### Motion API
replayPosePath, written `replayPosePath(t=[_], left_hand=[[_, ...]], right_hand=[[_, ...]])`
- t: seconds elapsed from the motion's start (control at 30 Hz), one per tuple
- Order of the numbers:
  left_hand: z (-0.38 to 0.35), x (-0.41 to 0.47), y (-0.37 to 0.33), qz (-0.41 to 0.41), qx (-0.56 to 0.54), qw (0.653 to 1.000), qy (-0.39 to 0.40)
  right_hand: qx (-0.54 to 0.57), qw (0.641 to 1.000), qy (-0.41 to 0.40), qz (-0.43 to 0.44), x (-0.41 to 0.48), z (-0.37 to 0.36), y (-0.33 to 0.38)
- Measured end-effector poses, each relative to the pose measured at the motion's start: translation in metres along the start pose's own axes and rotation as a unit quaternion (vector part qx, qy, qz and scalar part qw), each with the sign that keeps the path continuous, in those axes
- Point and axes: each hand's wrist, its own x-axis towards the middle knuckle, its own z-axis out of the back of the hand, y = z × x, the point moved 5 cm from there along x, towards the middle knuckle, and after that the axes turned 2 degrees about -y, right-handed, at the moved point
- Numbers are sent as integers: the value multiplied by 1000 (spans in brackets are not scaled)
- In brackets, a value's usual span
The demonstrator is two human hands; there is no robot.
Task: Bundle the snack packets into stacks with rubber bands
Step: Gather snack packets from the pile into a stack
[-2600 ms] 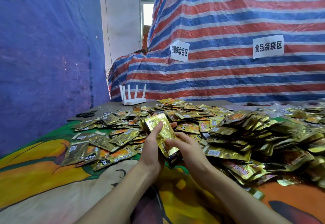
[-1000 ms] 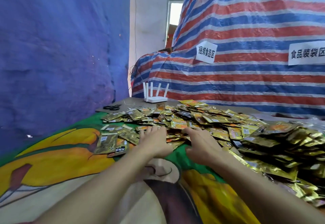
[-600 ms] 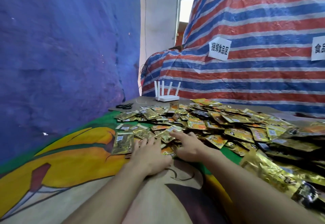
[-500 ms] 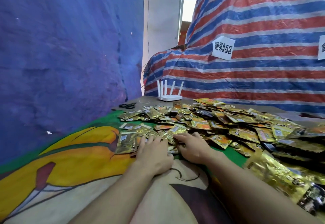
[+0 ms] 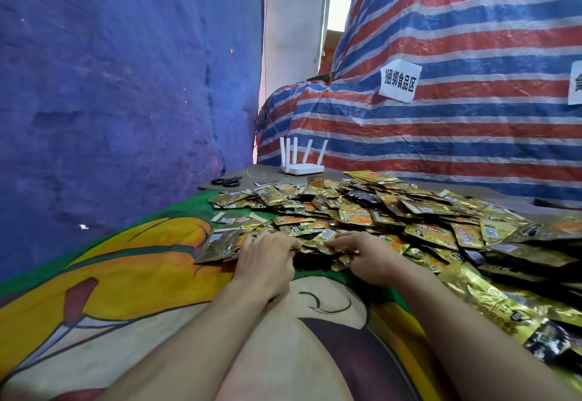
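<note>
A wide heap of gold foil snack packets (image 5: 393, 214) covers the table from the middle to the right edge. My left hand (image 5: 266, 258) lies palm down at the heap's near left edge, its fingertips on loose packets. My right hand (image 5: 367, 254) lies palm down beside it, fingers curled over a few packets (image 5: 327, 243) at the near edge. A larger gold packet (image 5: 220, 243) lies flat just left of my left hand. No rubber band shows in either hand.
A colourful printed cloth (image 5: 126, 274) covers the table. A white router (image 5: 302, 161) with antennas and black scissors (image 5: 226, 181) sit at the far end. A blue tarp (image 5: 110, 85) hangs on the left, a striped tarp (image 5: 456, 117) behind.
The stack that both hands held up earlier is gone from them. Both hands have come down flat onto the near left edge of the heap and are drawing packets together.
</note>
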Motion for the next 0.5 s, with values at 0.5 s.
replayPosePath(t=[0.5], left_hand=[[14,-4,-4,-4,-69,993,-90]], right_hand=[[37,998,-33,-29,2,2,-11]])
